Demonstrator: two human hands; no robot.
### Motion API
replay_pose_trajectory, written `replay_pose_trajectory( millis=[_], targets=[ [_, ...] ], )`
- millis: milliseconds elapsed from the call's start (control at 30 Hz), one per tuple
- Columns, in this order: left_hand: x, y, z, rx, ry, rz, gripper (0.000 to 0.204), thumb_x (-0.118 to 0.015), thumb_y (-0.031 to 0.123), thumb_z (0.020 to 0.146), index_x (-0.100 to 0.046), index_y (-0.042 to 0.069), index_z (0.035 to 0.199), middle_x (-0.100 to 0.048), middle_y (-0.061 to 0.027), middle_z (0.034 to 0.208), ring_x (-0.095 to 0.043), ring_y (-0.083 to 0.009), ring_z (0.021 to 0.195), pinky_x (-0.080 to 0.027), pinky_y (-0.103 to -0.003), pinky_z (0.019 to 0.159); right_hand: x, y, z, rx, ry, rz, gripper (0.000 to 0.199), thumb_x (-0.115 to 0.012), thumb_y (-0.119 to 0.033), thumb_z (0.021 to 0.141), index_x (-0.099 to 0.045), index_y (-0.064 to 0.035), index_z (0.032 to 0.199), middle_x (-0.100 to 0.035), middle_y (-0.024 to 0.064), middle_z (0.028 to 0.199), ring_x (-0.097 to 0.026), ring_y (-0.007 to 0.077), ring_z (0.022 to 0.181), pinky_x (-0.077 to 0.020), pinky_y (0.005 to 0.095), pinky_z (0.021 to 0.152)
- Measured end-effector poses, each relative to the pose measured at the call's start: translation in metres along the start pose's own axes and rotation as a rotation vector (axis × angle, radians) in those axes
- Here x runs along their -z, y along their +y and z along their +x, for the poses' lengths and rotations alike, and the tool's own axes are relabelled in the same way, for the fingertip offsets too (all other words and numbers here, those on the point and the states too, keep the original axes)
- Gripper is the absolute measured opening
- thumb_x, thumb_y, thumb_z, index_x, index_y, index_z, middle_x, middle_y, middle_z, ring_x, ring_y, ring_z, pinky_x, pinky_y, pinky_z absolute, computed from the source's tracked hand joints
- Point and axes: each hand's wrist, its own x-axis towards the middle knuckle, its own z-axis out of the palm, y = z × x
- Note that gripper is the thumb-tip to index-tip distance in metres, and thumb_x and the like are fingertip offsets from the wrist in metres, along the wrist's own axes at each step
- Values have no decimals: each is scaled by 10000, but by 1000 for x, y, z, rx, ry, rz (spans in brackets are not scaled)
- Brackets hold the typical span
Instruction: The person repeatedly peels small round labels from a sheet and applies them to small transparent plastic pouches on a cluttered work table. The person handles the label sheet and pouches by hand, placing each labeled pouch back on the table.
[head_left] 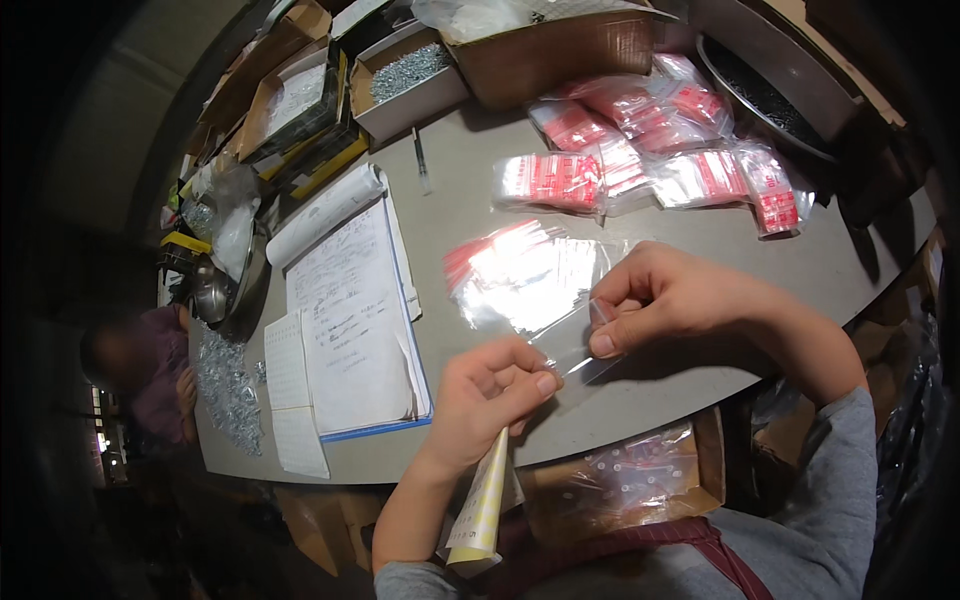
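Observation:
A small clear plastic bag (575, 347) is stretched between my two hands above the front of the table. My left hand (488, 400) pinches its left end between thumb and fingers. From under that same hand hangs a curled sheet of labels with a yellow backing (482, 505), tucked in the palm. At the bag's other end, the thumb and forefinger of my right hand (665, 300) are closed on its edge. Just beyond the hands lies a fanned-out pile of flat clear bags (520, 275) with red print, partly hidden by my right hand.
Bundled red-printed bags (548, 182) lie farther back. To the left are an open notebook (345, 310), a pen (420, 162) and loose metal pieces (228, 385). Boxes of hardware (410, 75) line the back. A cardboard box of filled bags (625, 480) stands below the front edge. Another person (150, 365) sits left.

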Motion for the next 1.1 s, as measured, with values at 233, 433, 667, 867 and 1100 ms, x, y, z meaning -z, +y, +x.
replay_pose_trajectory(
  millis=[233, 433, 667, 867, 1100],
  targets=[
    [4, -1, 0, -34, 6, 70, 122, -679, 115, 944, -647, -2, 946, -541, 37, 624, -447, -31, 526, -311, -200, 488, 22, -6, -5, -120, -291, -671, 348, -771, -322, 836, -688, 15, 807, -645, 108, 701, -597, 215, 661, -471, 369, 637],
    [4, 0, 4, -61, 105, 35, 134, -669, 158, 936, -642, 28, 915, -484, 55, 579, -398, -22, 510, -271, -208, 485, 28, 8, -15, 111, 188, -850, 390, -760, -376, 889, -675, 3, 917, -651, 116, 726, -581, 241, 627, -469, 364, 619],
    [13, -3, 8, -95, 169, 2, 139, -666, 180, 927, -625, 52, 888, -479, 58, 600, -410, -15, 507, -286, -179, 478, -2, -5, -25, 203, -24, -564, 230, -661, -228, 918, -590, -37, 1025, -624, 72, 807, -610, 154, 751, -488, 312, 652],
    [13, -1, 5, -127, 195, -4, 145, -667, 178, 921, -631, 38, 901, -474, 46, 597, -413, -17, 501, -291, -174, 466, -33, 18, -39, 184, 167, -896, 269, -627, -167, 869, -569, -19, 1086, -654, 184, 894, -655, 371, 849, -520, 447, 746],
    [54, -1, -5, -248, -174, -464, 156, -453, 91, 1053, -577, 4, 1091, -438, 24, 515, -373, -67, 385, -326, -220, 382, -45, 30, -40, -32, 405, -1192, 296, -682, -209, 917, -496, -3, 1020, -636, 206, 925, -628, 435, 895, -497, 496, 757]
  ],
)
